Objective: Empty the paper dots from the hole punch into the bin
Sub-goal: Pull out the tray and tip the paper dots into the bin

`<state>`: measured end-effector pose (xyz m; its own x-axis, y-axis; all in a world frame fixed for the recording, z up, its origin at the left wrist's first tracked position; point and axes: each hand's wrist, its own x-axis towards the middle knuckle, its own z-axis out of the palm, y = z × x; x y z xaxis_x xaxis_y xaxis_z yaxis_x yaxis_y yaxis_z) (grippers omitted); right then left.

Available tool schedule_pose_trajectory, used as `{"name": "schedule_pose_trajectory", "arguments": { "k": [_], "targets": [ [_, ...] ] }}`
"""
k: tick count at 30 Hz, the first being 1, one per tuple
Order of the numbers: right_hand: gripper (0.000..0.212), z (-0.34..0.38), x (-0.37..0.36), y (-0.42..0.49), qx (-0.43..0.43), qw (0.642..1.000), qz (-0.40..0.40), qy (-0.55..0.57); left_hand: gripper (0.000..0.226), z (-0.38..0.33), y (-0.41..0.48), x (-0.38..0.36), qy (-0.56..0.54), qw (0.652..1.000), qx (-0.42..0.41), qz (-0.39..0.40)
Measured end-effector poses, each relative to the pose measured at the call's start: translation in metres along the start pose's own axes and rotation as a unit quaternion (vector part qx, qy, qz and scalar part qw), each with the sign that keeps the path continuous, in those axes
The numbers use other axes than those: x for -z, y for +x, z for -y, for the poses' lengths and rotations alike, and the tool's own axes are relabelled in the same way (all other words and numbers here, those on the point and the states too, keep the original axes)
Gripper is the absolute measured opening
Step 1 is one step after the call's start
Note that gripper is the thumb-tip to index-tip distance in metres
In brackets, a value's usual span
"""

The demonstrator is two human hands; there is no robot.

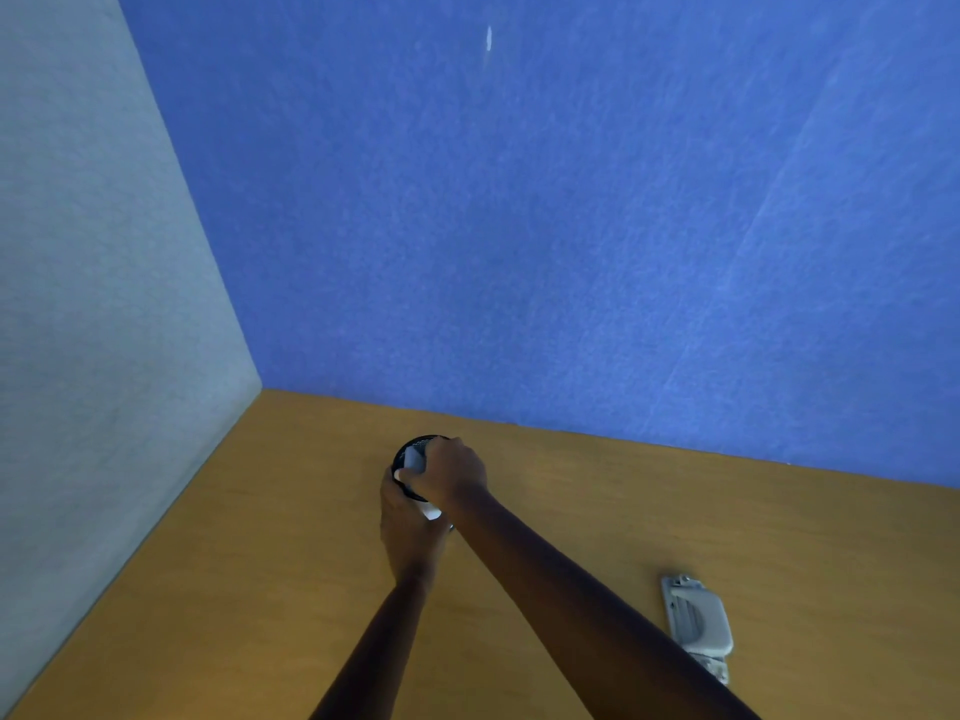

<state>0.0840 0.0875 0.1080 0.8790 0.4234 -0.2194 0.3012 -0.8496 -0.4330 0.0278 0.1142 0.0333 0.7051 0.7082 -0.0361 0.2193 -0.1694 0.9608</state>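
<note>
A small black mesh bin [410, 449] stands on the wooden desk near the blue back wall. My right hand [454, 472] is closed over its rim, holding a pale grey-white tray piece [414, 458] tilted into the bin's mouth. My left hand [408, 522] wraps around the near side of the bin, and a white corner of the tray [432, 511] shows between the two hands. The grey hole punch body [698, 621] lies on the desk to the right, apart from both hands. No paper dots can be made out.
The wooden desk [571, 511] meets a blue felt partition [571, 226] at the back and a grey partition [93, 304] on the left. My right forearm crosses the desk between the bin and the hole punch.
</note>
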Motion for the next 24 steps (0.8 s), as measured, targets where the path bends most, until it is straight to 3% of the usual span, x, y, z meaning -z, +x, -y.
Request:
{"name": "schedule_pose_trajectory", "arguments": {
  "k": [5, 12, 20, 24],
  "targets": [
    [0.041, 0.006, -0.01, 0.002, -0.009, 1.0, -0.011, 0.028, 0.07, -0.002, -0.001, 0.0, 0.018, 1.0, 0.002, -0.009],
    [0.037, 0.007, -0.011, 0.006, -0.023, 0.999, -0.001, 0.031, 0.08, -0.002, 0.0, 0.0, 0.011, 1.0, 0.009, -0.004],
    [0.034, 0.0, 0.004, 0.007, 0.018, 0.999, -0.029, -0.033, 0.09, -0.001, 0.001, 0.0, 0.008, 1.0, 0.006, -0.004],
    [0.035, -0.011, 0.023, 0.01, 0.002, 0.998, -0.06, 0.035, 0.086, -0.001, 0.002, -0.002, 0.019, 0.999, -0.021, -0.028]
  ]
}}
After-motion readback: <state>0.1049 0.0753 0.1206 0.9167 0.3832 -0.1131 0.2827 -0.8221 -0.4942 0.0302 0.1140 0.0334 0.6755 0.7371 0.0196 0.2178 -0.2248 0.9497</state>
